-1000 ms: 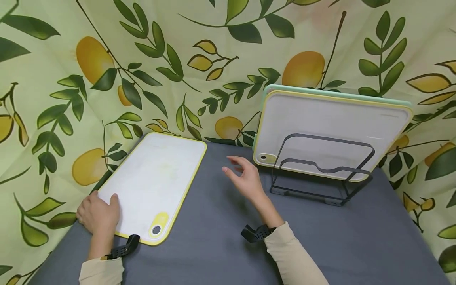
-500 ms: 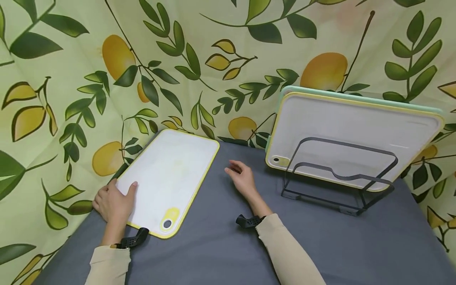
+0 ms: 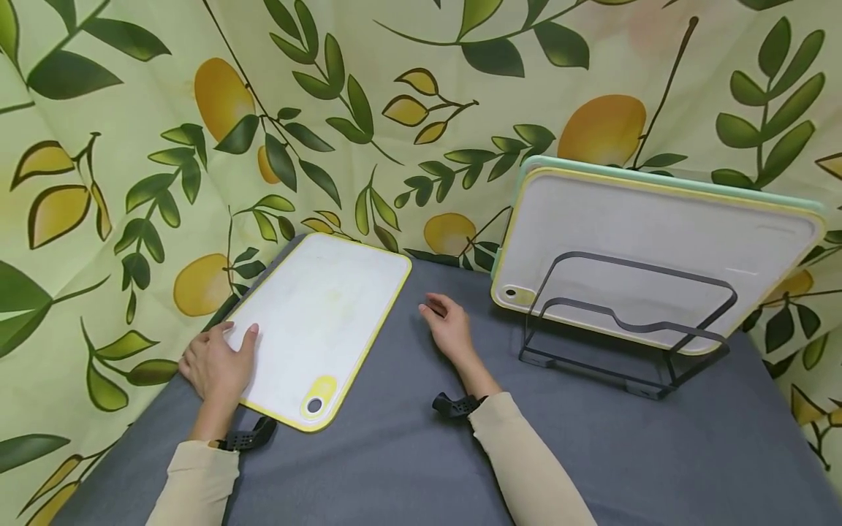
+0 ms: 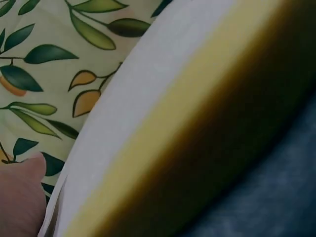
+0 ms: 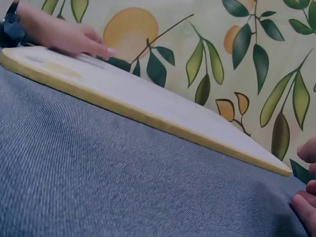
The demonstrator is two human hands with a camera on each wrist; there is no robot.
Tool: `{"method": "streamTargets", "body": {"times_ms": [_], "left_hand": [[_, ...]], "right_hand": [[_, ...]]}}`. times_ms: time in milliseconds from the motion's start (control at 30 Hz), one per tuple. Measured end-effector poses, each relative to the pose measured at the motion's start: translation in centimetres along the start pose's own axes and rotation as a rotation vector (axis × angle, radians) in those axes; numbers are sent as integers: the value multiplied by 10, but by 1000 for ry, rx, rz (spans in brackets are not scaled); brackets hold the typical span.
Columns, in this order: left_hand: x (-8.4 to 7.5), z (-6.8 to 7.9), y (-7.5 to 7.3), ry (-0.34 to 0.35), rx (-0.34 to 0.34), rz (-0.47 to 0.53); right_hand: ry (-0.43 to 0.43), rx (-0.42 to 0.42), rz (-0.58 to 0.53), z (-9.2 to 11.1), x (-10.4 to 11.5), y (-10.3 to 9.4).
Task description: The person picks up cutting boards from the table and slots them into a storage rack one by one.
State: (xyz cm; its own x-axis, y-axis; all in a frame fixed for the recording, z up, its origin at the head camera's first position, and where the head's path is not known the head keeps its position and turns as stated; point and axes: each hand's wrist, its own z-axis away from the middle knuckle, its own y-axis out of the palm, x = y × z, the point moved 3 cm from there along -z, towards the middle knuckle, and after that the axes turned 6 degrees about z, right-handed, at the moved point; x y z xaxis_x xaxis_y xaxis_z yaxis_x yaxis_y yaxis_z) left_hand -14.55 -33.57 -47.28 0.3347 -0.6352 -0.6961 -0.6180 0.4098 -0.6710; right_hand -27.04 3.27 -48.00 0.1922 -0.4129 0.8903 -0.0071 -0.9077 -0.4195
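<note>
A white cutting board (image 3: 322, 314) with a yellow rim lies at the left of the table, its yellow-ringed hole at the near right corner. My left hand (image 3: 219, 363) grips its left edge, with the thumb on the white face and the fingers over the outer side. Close up in the left wrist view, the yellow rim (image 4: 148, 133) shows a dark band under it. My right hand (image 3: 450, 330) holds nothing, fingers loosely curled, a little to the right of the board. In the right wrist view, the left hand (image 5: 74, 37) appears beyond the board's far side.
A dark wire rack (image 3: 631, 325) stands on the grey cloth (image 3: 408, 453) at the right. It holds another white, yellow-rimmed cutting board (image 3: 658, 219), with a mint-green-edged one (image 3: 671, 182) behind. Fruit-patterned fabric (image 3: 368, 44) hangs close behind and at the left.
The head view has shifted, so the scene sits further right. My left hand's wrist camera no longer overlaps the board's near edge. My right hand has moved slightly, its fingers more curled.
</note>
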Motion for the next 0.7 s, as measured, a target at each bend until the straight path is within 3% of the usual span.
{"method": "streamTargets", "body": {"times_ms": [267, 500, 700], "left_hand": [[-6, 6, 2, 32, 13, -5], [-9, 4, 3, 42, 15, -11], [-4, 6, 2, -10, 3, 2]], "right_hand": [[6, -21, 21, -1, -1, 2], [-54, -111, 99, -27, -4, 4], [-11, -27, 87, -51, -6, 10]]}}
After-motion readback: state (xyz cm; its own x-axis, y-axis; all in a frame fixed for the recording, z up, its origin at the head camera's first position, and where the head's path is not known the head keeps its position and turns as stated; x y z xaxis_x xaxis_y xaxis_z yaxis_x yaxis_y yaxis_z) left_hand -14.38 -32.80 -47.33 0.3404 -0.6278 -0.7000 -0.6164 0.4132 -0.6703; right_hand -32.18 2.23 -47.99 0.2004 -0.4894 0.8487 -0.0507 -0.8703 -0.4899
